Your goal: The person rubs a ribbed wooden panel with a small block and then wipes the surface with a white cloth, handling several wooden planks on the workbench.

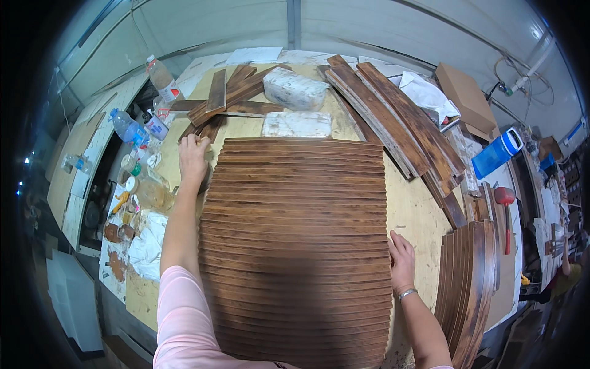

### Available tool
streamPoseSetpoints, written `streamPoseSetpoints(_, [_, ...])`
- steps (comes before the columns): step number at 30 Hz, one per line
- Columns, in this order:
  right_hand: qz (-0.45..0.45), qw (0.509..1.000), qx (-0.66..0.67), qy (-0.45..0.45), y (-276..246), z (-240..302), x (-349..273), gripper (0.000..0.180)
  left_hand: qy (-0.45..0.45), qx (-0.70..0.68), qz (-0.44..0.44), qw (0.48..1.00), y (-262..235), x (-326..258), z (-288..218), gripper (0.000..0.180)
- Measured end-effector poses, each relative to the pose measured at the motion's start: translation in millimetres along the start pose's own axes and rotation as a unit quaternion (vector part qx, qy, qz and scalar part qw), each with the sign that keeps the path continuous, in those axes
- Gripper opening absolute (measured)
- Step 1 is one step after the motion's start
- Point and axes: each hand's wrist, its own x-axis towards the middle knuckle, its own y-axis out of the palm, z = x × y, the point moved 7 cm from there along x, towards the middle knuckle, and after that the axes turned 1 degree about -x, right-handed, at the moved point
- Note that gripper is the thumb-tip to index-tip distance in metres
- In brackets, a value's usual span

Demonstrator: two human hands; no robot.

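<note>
Dark stained wooden slats [296, 246] already lie edge to edge in a long row down the surface [413, 206], left hand [193, 157] flat at the far-left corner, right hand [401, 258] pressing the right edge, grasping nothing, with loose planks [399, 120] apparently unlaid.

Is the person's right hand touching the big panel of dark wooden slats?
Touching. The head view shows the right hand pressed flat against the right edge of the slat panel, fingers lying on the edge with no gap between them.
</note>
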Motion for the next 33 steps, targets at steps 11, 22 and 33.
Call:
streamPoseSetpoints(11, [0.007, 1.000, -0.011, -0.002, 4, 3, 0, 0.048, -0.162, -0.245, 0.089, 0.952, 16, 3, -50, 0.028])
streamPoseSetpoints(22, [-0.071, 0.984, 0.144, 0.079, -2, -31, 39, 0.037, -0.089, -0.330, 0.089, 0.936, -16, -27, -75, 0.031])
streamPoseSetpoints(33, [0.057, 0.934, 0.250, 0.246, 43, -13, 246, 0.047, -0.364, -0.332, 0.214, 0.844, 113, -40, 58, 0.032])
